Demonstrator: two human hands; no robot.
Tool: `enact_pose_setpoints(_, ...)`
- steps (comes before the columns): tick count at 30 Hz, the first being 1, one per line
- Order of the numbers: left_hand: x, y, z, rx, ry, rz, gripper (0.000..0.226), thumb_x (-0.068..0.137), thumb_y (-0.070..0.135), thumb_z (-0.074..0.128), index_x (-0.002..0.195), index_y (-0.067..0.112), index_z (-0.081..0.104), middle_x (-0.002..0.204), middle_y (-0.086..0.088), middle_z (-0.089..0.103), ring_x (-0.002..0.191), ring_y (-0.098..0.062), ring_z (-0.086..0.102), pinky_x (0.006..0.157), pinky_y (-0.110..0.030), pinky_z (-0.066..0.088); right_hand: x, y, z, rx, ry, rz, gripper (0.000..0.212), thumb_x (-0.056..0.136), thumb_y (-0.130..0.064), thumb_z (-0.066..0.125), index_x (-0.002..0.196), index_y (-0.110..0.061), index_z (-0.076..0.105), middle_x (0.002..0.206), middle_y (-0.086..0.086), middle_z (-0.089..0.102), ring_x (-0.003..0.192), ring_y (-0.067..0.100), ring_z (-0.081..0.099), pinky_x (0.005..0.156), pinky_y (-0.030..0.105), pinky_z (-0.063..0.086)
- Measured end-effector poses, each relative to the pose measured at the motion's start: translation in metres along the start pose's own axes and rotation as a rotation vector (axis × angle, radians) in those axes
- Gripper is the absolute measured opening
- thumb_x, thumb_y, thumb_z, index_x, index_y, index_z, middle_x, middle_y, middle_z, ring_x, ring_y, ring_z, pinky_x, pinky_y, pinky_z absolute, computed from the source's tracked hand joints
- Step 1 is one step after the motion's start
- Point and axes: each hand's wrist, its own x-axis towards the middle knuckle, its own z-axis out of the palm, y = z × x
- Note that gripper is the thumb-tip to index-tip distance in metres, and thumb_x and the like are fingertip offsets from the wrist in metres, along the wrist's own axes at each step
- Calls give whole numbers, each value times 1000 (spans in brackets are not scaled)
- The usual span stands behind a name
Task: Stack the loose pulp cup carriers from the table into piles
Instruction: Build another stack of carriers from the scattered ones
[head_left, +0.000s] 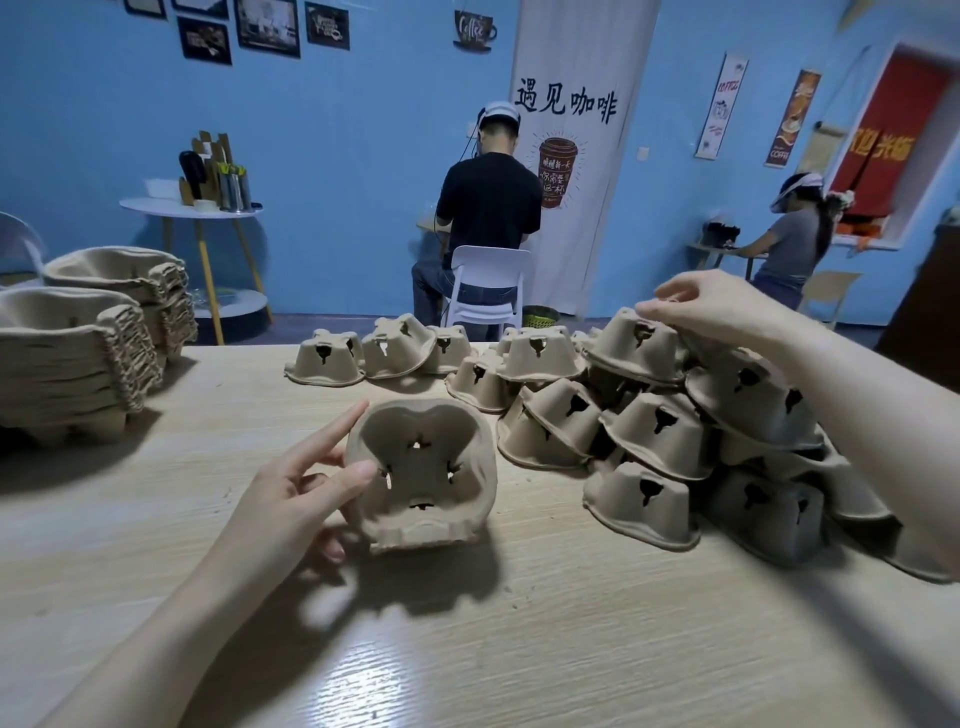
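**One carrier in your left hand, heap under your right**

Far left on the table (156, 545): two nested stacks (88, 332) of brown pulp carriers, cups up. Your left hand (291, 499) grips one carrier (423, 470) w/ thumb inside its rim, index finger straight, hollow side tilted toward you; slits show in the cup walls. Right of it: loose heap (649, 426) of upside-down carriers, a few more strung along the far edge. Your right hand (717, 306) rests atop the heap, fingertips curled on the top carrier (636, 343).
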Motion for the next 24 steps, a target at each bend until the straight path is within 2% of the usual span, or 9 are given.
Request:
enact_pose_setpoints(4,1,0,0,6,-3,0,54,67,39,79,114,61,63,78,16,66,62,-7,59,48,-14,46,-4,1,4,25,-13,-34,54,82,-62,63,122,-25,63,115,-1,67,96,19,64,83,33,50)
enact_pose_setpoints(8,-1,2,3,9,9,-3,57,72,29,80,124,45,62,85,2,65,60,-8,60,44,-14,44,-7,-6,9,-46,21,-91,46,73,-73,59,97,-35,69,96,-12,70,92,16,64,88,42,52)
enact_pose_setpoints(10,-1,3,3,9,9,-4,55,75,25,78,125,43,61,86,1,65,59,-9,60,43,-14,44,-9,-10,12,-4,35,-112,40,72,-69,61,92,-35,70,93,-13,71,91,12,62,82,32,51)
enact_pose_setpoints(12,-1,3,4,3,11,-9,51,78,22,70,125,42,61,90,-3,63,60,-11,60,43,-15,46,-11,-14,15,59,49,-126,19,86,-45,66,98,-30,70,96,-7,69,88,11,58,66,9,40)
enact_pose_setpoints(13,-1,3,4,-7,7,-12,52,76,24,68,124,42,62,91,-4,63,61,-13,60,42,-17,47,-11,-15,17,71,71,-137,16,90,-33,66,103,-26,68,99,-4,67,90,13,57,59,6,35)
enact_pose_setpoints(16,-1,2,3,-28,-1,-13,56,69,30,68,122,45,63,91,-6,64,63,-17,62,42,-22,49,-5,-11,21,56,116,-143,28,93,-27,63,120,-22,62,118,-1,61,98,12,52,62,11,33)
enact_pose_setpoints(18,0,0,1,-34,-7,-16,55,69,31,77,119,50,65,90,-4,66,65,-19,63,42,-23,50,-3,-10,24,56,35,-104,40,92,-33,64,129,-19,57,124,1,57,83,13,54,57,4,36)
enact_pose_setpoints(21,1,-1,0,-25,-26,-19,56,67,32,83,114,57,65,81,8,67,64,-19,63,42,-24,51,0,-8,27,77,-76,-85,51,86,-43,69,130,-21,57,119,3,60,63,15,57,50,20,43)
enact_pose_setpoints(24,0,0,0,-26,-14,-23,57,68,31,85,116,54,66,81,5,67,65,-19,61,42,-22,49,0,-7,25,70,-85,-130,48,81,-41,74,124,-27,61,117,-4,61,94,15,58,67,26,46)
